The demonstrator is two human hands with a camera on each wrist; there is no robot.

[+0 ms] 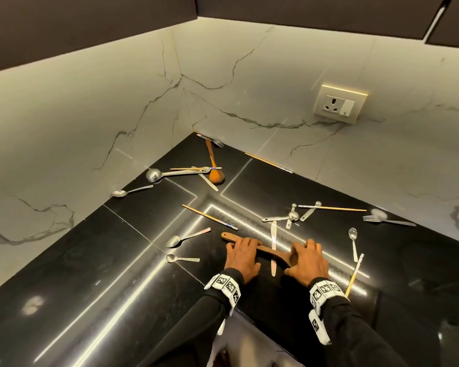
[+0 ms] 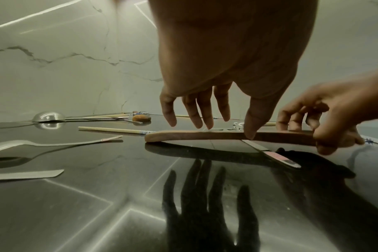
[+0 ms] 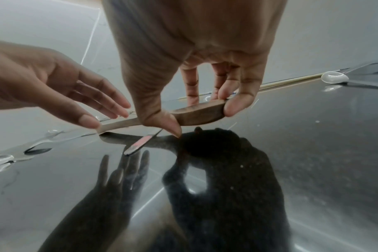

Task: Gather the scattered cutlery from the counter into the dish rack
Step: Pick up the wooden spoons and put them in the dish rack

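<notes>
A brown wooden spatula (image 1: 265, 250) lies across a steel butter knife (image 1: 273, 235) near the front of the black counter (image 1: 117, 274). My right hand (image 1: 306, 256) pinches the spatula's broad end (image 3: 196, 112) between thumb and fingers. My left hand (image 1: 243, 254) hovers over the handle (image 2: 194, 135) with straight fingers, only the thumb tip touching the wood. The handle end sits slightly off the counter in the left wrist view. The knife's tip (image 2: 278, 157) pokes out beneath the spatula. No dish rack is in view.
Two spoons (image 1: 182, 238) (image 1: 180, 258) and a chopstick (image 1: 210, 217) lie left of my hands. A spoon (image 1: 353, 242), chopstick (image 1: 354, 276) and fork (image 1: 387, 220) lie right. A ladle (image 1: 170, 174) and wooden spoon (image 1: 215, 170) sit near the corner. Marble walls border the counter.
</notes>
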